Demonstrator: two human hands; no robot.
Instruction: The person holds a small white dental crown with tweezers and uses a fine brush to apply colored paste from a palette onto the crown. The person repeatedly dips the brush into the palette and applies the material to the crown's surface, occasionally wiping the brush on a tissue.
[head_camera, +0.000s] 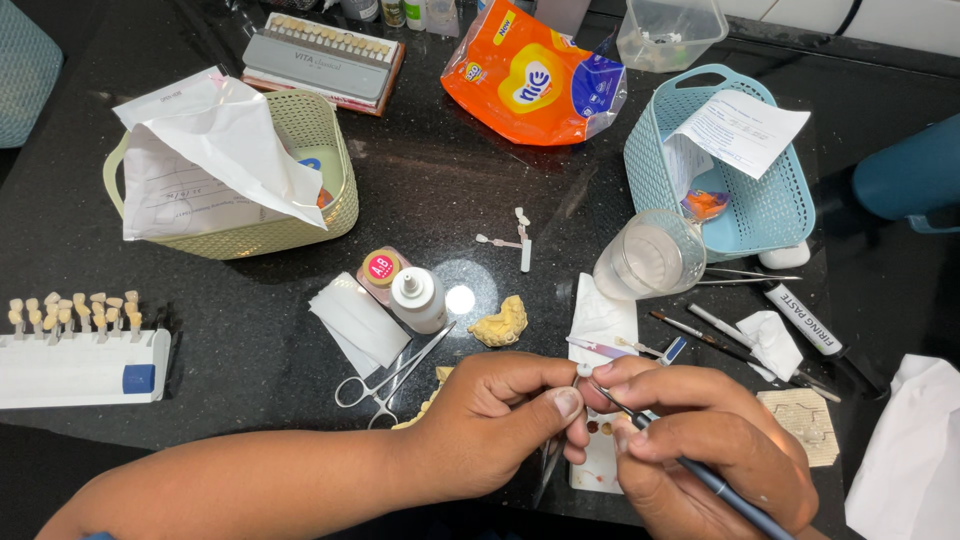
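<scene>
Black worktop (250, 360); left hand (490, 420) hides tiny held piece (584, 371).

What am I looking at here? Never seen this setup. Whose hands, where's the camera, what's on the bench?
No machine here: one picture, from a camera worn on a person's head, looking down at their own two bare hands over a black worktop.

The left hand pinches a tiny whitish piece at its fingertips. The right hand holds a thin brush like a pen, tip at that piece.

Around them lie scissors, a small white dropper bottle, a yellowish dental cast, a glass of cloudy water, a rack of sample teeth, a cream basket, a blue basket holding papers, and an orange packet.
</scene>
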